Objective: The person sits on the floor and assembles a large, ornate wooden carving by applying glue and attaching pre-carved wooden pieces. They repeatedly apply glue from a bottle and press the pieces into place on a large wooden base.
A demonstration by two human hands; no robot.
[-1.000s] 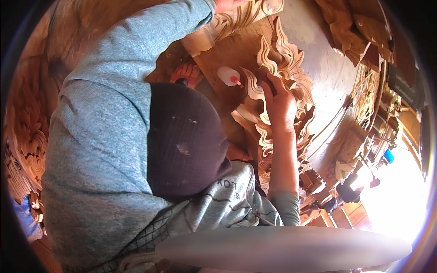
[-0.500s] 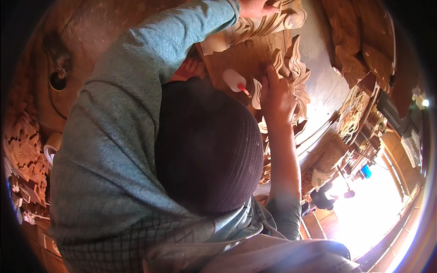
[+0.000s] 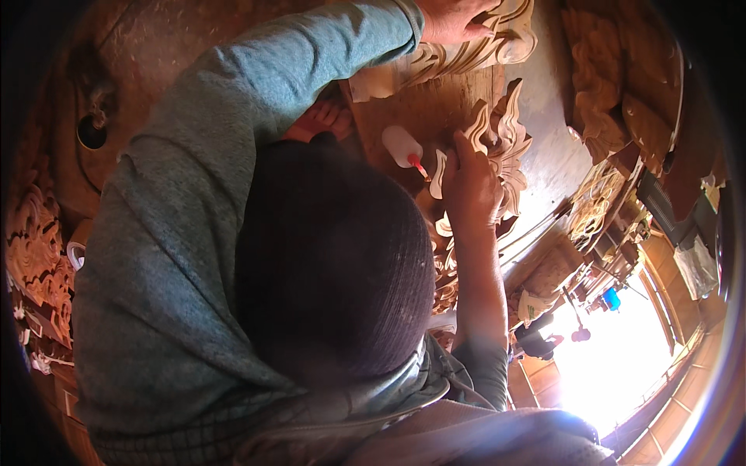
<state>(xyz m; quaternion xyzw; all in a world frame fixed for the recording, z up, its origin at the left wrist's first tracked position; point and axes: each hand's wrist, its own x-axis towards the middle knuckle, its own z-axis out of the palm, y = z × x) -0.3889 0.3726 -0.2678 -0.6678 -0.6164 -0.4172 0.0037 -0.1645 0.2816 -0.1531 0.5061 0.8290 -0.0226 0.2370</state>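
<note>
My left hand (image 3: 457, 20), at the end of a grey-blue sleeve, grips a long pale carved wooden piece (image 3: 412, 67) at the top; its fingers are partly cut off by the edge. To the right of centre, my right hand (image 3: 472, 190) closes on a leaf-shaped wood carving (image 3: 509, 144) with curling, pointed tips. Its fingertips lie along the carving's left side, and the palm side is hidden. A small curved wooden leaf (image 3: 438, 175) shows just left of that hand. Beside it lies a white squeeze bottle (image 3: 401, 145) with a red nozzle.
A flat wooden board (image 3: 388, 116) lies under the bottle. A dark knitted cap (image 3: 334, 256) blocks the middle of the view. A bare foot (image 3: 326, 116) is near the board's left edge. More carvings stand at far left (image 3: 35, 241) and upper right (image 3: 602, 78).
The whole view has shifted a little, so the board, bottle and carvings sit slightly lower. More of my left hand shows. Both hands keep their places on the carvings.
</note>
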